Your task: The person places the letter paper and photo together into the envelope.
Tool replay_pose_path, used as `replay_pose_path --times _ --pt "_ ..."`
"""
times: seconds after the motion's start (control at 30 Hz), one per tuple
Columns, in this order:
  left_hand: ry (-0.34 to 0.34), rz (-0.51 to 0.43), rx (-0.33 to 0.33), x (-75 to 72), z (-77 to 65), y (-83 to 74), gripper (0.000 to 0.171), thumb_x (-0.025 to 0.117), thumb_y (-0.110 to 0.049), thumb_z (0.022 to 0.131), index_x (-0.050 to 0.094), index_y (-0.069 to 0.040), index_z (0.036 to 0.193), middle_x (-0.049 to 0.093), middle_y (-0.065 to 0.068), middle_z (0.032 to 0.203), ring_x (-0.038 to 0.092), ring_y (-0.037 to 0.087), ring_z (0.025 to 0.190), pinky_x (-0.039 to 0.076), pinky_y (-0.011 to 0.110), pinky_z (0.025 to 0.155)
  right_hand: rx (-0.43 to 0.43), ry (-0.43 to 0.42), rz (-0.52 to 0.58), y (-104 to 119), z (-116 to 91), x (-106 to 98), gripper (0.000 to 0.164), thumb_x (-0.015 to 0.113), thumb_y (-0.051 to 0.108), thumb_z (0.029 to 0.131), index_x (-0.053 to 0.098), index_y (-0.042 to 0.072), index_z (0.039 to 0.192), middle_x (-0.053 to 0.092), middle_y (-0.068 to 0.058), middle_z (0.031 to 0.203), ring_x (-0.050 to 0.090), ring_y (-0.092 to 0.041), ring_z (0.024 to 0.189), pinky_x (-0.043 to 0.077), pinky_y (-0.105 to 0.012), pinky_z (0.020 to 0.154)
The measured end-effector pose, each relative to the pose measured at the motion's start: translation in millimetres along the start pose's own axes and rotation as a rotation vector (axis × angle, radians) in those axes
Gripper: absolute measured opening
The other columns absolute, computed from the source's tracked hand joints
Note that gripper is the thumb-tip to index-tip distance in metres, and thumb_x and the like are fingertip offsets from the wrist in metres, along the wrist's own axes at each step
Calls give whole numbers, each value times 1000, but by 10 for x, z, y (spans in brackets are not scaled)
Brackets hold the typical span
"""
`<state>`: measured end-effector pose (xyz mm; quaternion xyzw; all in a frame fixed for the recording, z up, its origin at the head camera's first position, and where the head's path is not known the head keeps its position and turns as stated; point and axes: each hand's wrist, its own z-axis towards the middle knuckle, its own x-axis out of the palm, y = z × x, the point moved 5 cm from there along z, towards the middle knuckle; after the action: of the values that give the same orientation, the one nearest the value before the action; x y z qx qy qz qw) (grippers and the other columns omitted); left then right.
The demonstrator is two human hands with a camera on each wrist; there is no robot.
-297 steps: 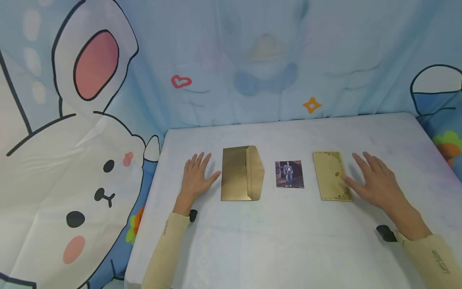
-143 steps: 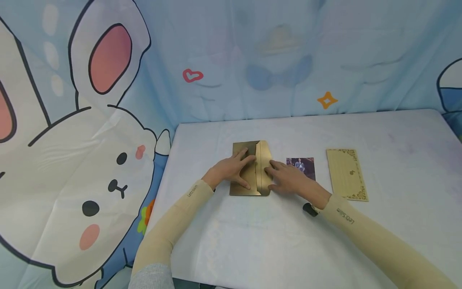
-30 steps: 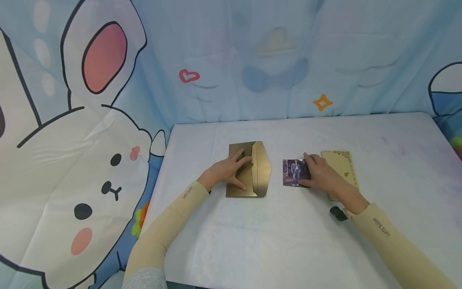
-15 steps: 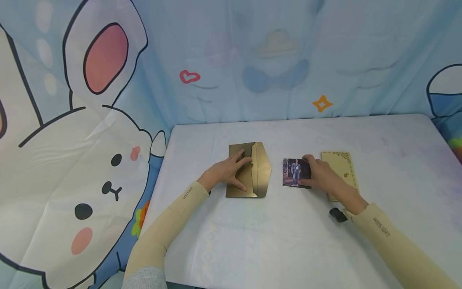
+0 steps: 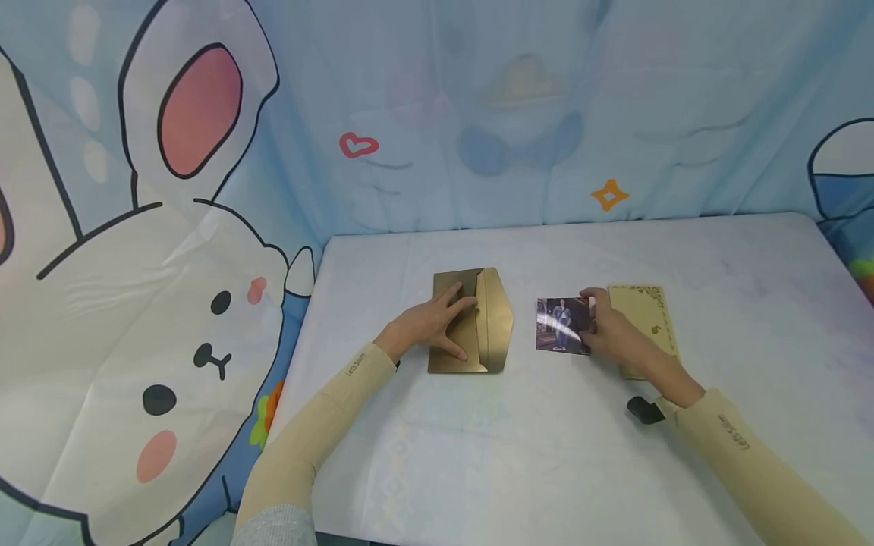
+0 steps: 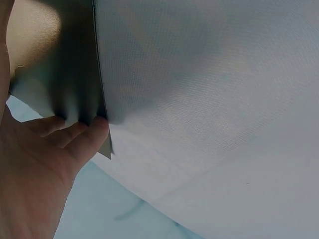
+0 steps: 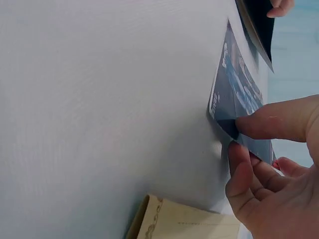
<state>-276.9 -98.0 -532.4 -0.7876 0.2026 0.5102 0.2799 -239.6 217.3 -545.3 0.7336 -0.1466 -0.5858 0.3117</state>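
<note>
My left hand (image 5: 429, 327) lies with spread fingers on a gold envelope (image 5: 497, 322), whose flap points right. In the left wrist view, its fingertips touch the envelope (image 6: 75, 55) near an edge. To the right, my right hand (image 5: 617, 334) pinches a small photo (image 5: 558, 324) of a standing person by its right edge. Up close in the right wrist view, the thumb is on the photo's (image 7: 234, 74) face and the other fingers are beneath it. That edge is raised and the print looks slightly bowed.
A cream card (image 5: 645, 303) with ornate corners lies on the white-covered table (image 5: 519, 470), partly behind my right hand. A blue cartoon curtain (image 5: 423, 91) hangs along the table's back and left.
The right hand has gone from touching the photo flat on the table to lifting its right edge, shifting slightly right; glare now shows on it. The left hand stays on the envelope.
</note>
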Motion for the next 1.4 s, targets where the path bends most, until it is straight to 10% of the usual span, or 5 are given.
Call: replay_pose_path --times 0.5,0.73,1.4 --pt "7 33 -10 -39 14 -8 112 74 -70 75 16 -29 160 7 18 169 23 39 153 49 51 104 16 58 206 -31 -14 -81 69 55 1 98 17 -2 156 60 -32 123 62 -39 112 53 -40 91" --pt "5 33 -9 -37 24 -5 112 74 -71 74 17 -29 160 8 18 169 23 40 153 50 51 103 4 77 307 54 9 -91 71 58 0 98 16 -2 156 61 -31 121 64 -37 109 52 -19 78" --pt "17 37 -40 36 43 12 115 72 -75 72 14 -32 161 3 17 169 24 39 153 50 50 103 -38 105 331 245 208 58 59 59 -1 98 29 -3 149 64 -22 104 61 -20 88 47 -24 67"
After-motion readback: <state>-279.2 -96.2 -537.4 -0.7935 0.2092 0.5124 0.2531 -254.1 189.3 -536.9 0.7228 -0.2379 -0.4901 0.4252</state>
